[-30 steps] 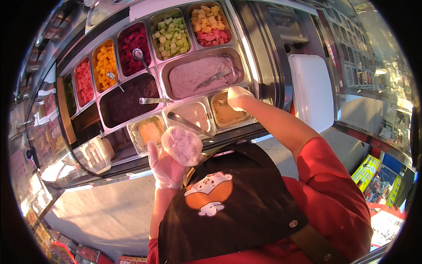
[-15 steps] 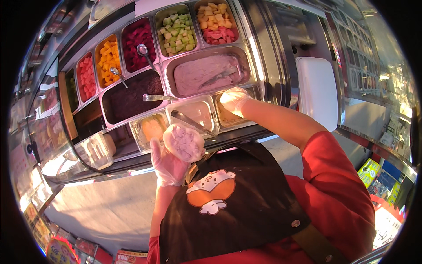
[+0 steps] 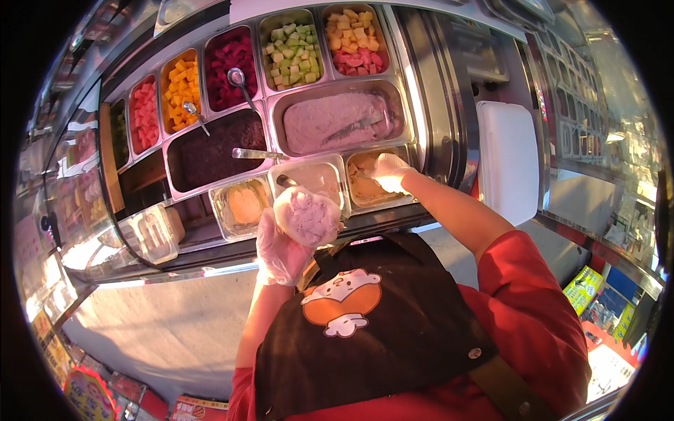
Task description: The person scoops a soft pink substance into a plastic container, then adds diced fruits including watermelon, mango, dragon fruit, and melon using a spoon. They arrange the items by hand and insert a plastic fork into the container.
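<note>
My left hand (image 3: 279, 254), in a clear glove, holds up a round pale dough wrapper with lumpy purple paste (image 3: 307, 217) spread on it. Its fingers support the piece from beneath and at the left side. My gloved right hand (image 3: 391, 172) reaches into a small metal tub of tan, crumbly filling (image 3: 363, 185). Those fingers are bent together, and what is between them is hidden. Behind the purple piece, a flat-bladed spatula (image 3: 286, 181) lies across a pale container (image 3: 324, 174), mostly covered from sight.
Beyond stand a tray of purple paste (image 3: 316, 125), a dark-filled tray (image 3: 210, 158) with a metal handle (image 3: 256, 154) across its edge, and several tubs of diced fruit (image 3: 291, 59). Spoons (image 3: 237, 78) rest in some. A white lid (image 3: 507, 161) lies at the right.
My right hand has shifted rightward within the tub, showing more of the tan filling. My left hand and the purple piece have moved slightly right and now cover most of the spatula.
</note>
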Demonstrator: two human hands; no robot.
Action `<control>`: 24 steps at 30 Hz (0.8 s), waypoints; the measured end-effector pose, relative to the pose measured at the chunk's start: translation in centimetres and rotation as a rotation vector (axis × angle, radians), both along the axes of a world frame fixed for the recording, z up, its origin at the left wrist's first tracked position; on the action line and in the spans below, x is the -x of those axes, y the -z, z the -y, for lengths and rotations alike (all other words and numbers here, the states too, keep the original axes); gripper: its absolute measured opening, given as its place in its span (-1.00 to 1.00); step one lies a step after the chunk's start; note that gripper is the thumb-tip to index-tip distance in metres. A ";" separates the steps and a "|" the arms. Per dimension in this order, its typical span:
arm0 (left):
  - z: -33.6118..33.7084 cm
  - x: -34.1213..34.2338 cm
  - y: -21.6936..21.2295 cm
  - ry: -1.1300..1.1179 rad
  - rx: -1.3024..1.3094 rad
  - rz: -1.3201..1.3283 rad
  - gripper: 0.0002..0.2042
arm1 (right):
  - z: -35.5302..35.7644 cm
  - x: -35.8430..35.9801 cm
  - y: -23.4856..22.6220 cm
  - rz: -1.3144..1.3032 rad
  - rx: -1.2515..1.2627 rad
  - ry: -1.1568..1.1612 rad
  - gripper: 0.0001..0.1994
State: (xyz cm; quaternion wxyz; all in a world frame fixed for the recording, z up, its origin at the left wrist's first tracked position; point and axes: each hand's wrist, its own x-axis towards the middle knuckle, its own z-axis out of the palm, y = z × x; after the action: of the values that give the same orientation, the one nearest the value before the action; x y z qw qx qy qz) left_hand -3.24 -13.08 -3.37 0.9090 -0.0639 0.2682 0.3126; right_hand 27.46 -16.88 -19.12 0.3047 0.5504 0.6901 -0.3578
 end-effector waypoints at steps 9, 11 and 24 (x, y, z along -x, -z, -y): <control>-1.6 -2.1 4.2 0.089 -0.196 -0.092 -0.64 | 3.2 1.0 -1.3 -0.332 -0.167 1.053 -0.69; -1.6 -1.9 5.4 0.079 -0.212 -0.143 -0.64 | 4.0 0.6 -0.5 -0.345 -0.218 1.015 -0.70; -2.2 -4.7 4.6 0.186 -0.056 0.000 -0.19 | 6.2 4.2 -15.4 -0.392 -0.806 0.975 -0.78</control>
State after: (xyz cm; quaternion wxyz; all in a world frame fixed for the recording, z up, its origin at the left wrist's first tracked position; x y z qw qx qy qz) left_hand 1.50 -10.86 -7.92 0.9356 -0.0133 0.2641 0.2340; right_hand 23.28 -23.09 -3.69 -0.2531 0.7953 0.4845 -0.2619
